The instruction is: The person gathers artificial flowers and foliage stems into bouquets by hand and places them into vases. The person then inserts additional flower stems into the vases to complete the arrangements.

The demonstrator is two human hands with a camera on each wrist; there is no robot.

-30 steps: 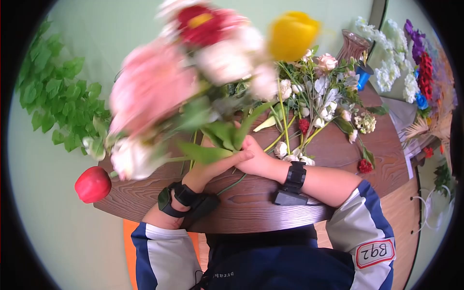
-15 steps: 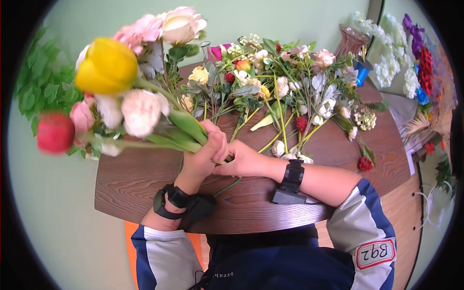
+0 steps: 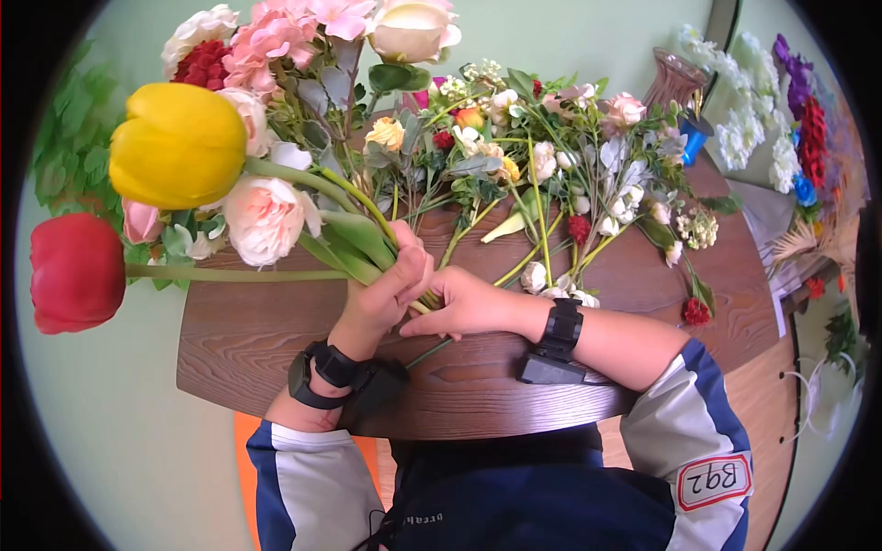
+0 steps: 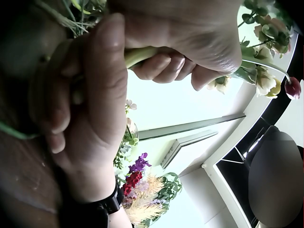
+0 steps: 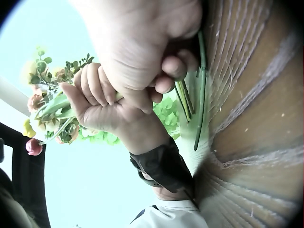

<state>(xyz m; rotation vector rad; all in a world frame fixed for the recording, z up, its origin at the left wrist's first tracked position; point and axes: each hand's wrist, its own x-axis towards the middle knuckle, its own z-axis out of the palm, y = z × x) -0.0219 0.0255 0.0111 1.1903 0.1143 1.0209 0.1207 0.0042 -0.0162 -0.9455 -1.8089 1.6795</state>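
Note:
A bouquet of artificial flowers leans to the left in the head view. In it are a yellow tulip (image 3: 179, 147), a red tulip (image 3: 78, 273), a pale pink peony (image 3: 266, 220), pink hydrangea (image 3: 276, 41) and a cream rose (image 3: 413, 29). My left hand (image 3: 390, 286) grips the bundled stems, its fingers curled round them just below the tulip leaves (image 3: 354, 241). Right against it, my right hand (image 3: 464, 303) holds the lower stems. Cut stem ends (image 5: 184, 102) poke out beneath the right hand in the right wrist view. The palms hide the stems between them.
Many loose flowers with stems (image 3: 542, 184) lie across the back and right of the wooden table (image 3: 266, 340). A glass vase (image 3: 675, 78) and a blue object (image 3: 691, 140) stand at the back right. Hanging flowers (image 3: 808, 138) line the right wall. A green stem (image 3: 432, 352) lies near my wrists.
The bouquet has swung from the middle to the left and come to lean over sideways. My left hand has turned and closed round the stems, and my right hand has shifted slightly lower.

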